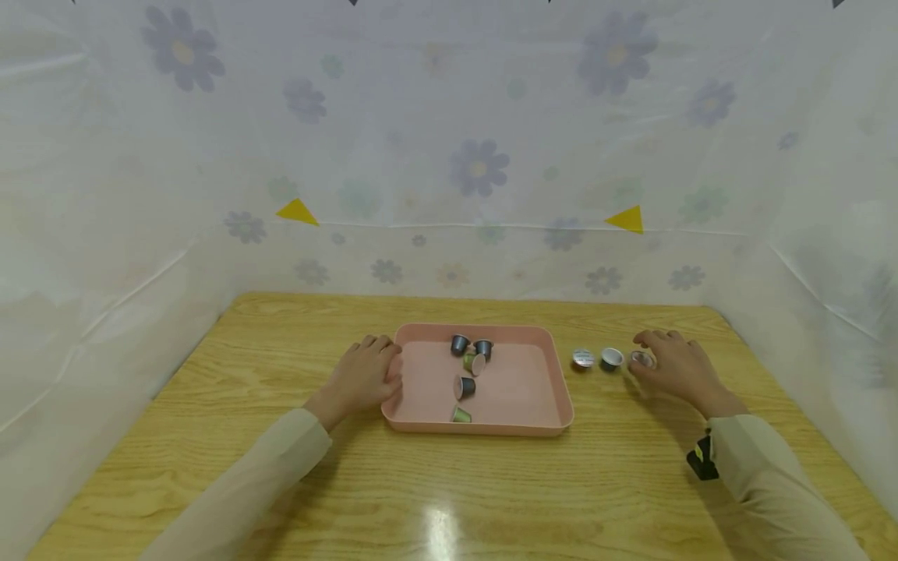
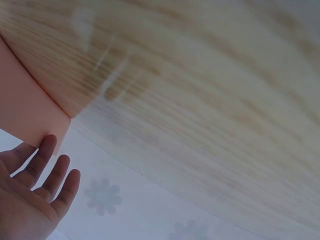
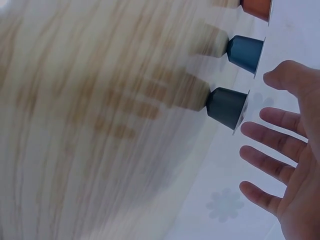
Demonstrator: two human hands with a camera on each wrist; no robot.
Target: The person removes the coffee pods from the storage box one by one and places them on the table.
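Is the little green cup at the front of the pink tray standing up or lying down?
Lying down. The green cup rests on its side in the pink tray, its foil end facing sideways.

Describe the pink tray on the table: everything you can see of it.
The pink tray is a shallow rectangle with rounded corners and a low raised rim, matte and plastic-looking. It lies flat on the wooden table, near its middle. Five small coffee capsules lie scattered inside, some upright, some tipped over, dark grey and green. The left hand rests against its left rim, fingers relaxed. Three more capsules stand outside on the table to its right, apart from it.
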